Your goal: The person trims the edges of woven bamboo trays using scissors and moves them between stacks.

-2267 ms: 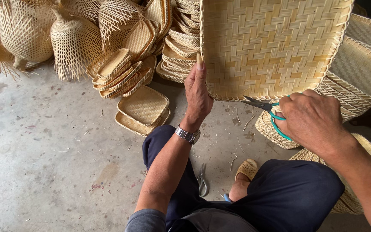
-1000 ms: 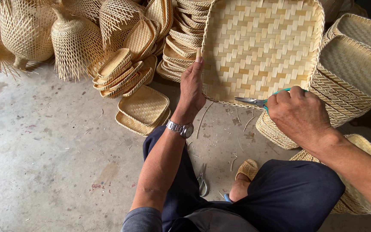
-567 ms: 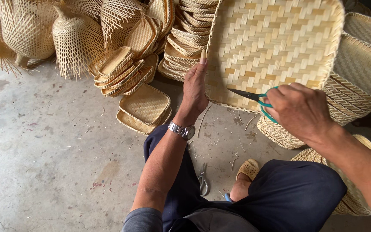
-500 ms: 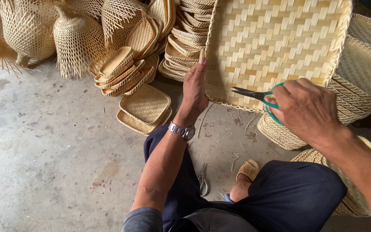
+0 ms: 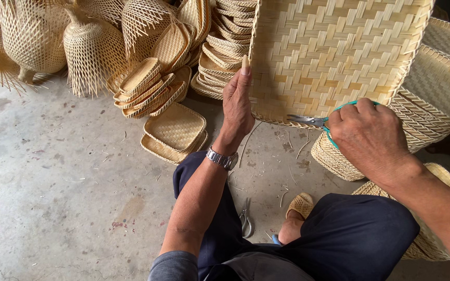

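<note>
The large woven bamboo tray (image 5: 334,52) is held upright above the person's knees, its lower rim clear of the concrete floor (image 5: 53,182), which lies open to the left, while stacked woven trays (image 5: 444,99) crowd close on the right. The left hand (image 5: 238,104) lies flat, fingers extended up along the tray's left edge, bracing it. The right hand (image 5: 368,138) is closed around green-handled scissors (image 5: 316,122), blades nearly shut at the tray's bottom rim.

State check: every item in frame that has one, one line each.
Woven tray: held up on edge, its base facing the camera.
Left hand: flat against tray's left rim.
Right hand: closed on scissors.
Scissors: blades at tray's lower rim; whether open or closed is unclear.
Small trays: stacked on floor.
Pliers: lying on floor, unused.
</note>
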